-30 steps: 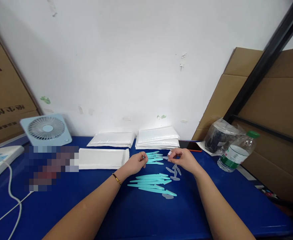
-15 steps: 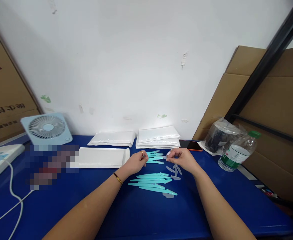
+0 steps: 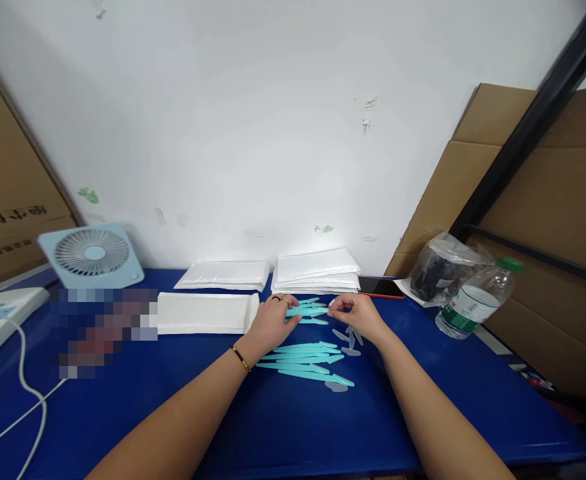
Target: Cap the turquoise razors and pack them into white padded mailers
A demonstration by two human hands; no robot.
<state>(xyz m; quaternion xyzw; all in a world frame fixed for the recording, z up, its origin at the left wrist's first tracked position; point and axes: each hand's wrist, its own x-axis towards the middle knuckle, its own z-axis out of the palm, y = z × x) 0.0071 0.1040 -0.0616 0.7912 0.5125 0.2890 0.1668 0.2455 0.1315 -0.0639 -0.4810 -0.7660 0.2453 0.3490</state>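
Several turquoise sticks [image 3: 309, 365] lie side by side on the blue table [image 3: 283, 433], and a second group [image 3: 313, 311] lies farther back. My left hand [image 3: 277, 320] rests over the left ends of the back group, thumb apart from the other fingers. At that group's right end, my right hand [image 3: 355, 313] has thumb and fingertips pinched together; what is between them is too small to make out. Small clear plastic covers [image 3: 351, 339] are scattered below my right hand, and another clear cover [image 3: 336, 387] touches the lowest stick.
White padded envelopes [image 3: 203, 313] lie left of my left hand, with a white stack [image 3: 317, 268] by the wall. A phone [image 3: 381, 288], a bottle [image 3: 475, 303] and a bagged cup [image 3: 437, 270] are at right. A blue fan [image 3: 91, 253] and power strip [image 3: 3, 320] are at left.
My left hand has opened from a closed pose and spread over the back sticks. My right hand has shifted slightly left, to the sticks' right ends.
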